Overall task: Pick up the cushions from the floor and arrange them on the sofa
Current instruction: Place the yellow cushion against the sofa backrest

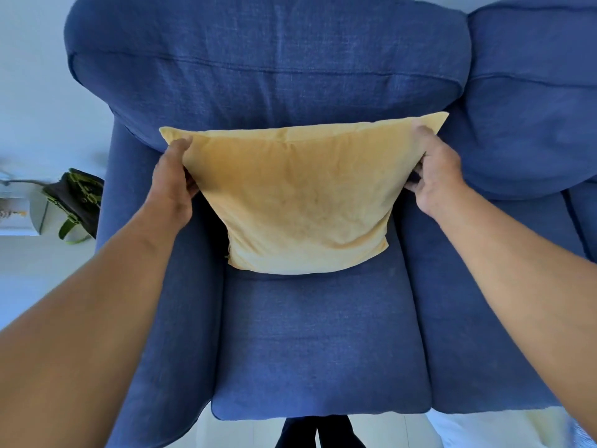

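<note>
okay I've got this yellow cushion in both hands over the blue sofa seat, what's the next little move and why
Probably tip the yellow cushion back until it leans on the sofa's back cushion, then let go. Your left hand and right hand grip its upper side edges, and its bottom edge already seems to sit at the rear of the seat, centred.

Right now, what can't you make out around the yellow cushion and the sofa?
- Head view: the left hand fingers lie behind the yellow cushion.
- The cushion hides whether its back touches the sofa backrest.
- Other cushions on the floor: frame edges cut most of the floor off.
- The dark bag: blurred at the left edge.
</note>
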Motion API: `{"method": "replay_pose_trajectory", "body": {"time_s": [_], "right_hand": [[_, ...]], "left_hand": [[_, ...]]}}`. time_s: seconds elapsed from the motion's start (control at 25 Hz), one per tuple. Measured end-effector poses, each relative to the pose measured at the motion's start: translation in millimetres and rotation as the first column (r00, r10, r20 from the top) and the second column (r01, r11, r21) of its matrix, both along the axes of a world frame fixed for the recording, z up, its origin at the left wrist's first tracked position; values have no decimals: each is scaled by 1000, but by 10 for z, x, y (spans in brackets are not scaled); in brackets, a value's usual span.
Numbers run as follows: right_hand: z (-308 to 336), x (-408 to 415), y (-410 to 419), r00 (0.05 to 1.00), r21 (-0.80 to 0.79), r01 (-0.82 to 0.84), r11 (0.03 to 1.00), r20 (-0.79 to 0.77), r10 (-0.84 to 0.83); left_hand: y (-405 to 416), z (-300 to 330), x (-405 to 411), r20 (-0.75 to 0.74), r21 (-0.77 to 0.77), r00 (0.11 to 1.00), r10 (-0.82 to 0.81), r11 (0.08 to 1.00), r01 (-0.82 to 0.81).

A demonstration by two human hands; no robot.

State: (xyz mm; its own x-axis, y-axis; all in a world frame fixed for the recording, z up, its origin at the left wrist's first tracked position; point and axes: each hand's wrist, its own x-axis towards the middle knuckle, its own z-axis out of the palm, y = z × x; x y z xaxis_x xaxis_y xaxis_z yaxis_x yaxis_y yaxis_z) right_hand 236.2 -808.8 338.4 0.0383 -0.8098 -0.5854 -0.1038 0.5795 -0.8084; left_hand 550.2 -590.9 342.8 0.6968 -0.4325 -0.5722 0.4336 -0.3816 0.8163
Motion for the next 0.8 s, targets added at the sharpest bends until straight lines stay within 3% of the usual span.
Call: {"method": "replay_pose_trajectory", "body": {"time_s": [0.08,0.16,0.28,0.48,0.68,0.8], "right_hand": [[78,14,-35,994,-87,-57,995,-101,48],[120,-30,-66,992,-143,1,990,-124,-19],[136,-87,-72,994,-85,32,996,-104,-41],[246,-105,28,983,-56,-49,997,-178,39],[433,-383,448,953,-99,-114,988,-292,81],[486,-646,851,857,-129,-311,942,-465,219]], "left_hand": [[-102,124,26,145,44,988,-48,998,42],[-100,185,-2,282,48,959,3,999,-17],[-23,138,-87,287,4,955,77,997,-81],[54,188,-190,198,112,978,69,989,-92],[326,413,-757,450,238,891,-60,970,-55],[475,540,-1335,448,256,856,-257,955,152]]}}
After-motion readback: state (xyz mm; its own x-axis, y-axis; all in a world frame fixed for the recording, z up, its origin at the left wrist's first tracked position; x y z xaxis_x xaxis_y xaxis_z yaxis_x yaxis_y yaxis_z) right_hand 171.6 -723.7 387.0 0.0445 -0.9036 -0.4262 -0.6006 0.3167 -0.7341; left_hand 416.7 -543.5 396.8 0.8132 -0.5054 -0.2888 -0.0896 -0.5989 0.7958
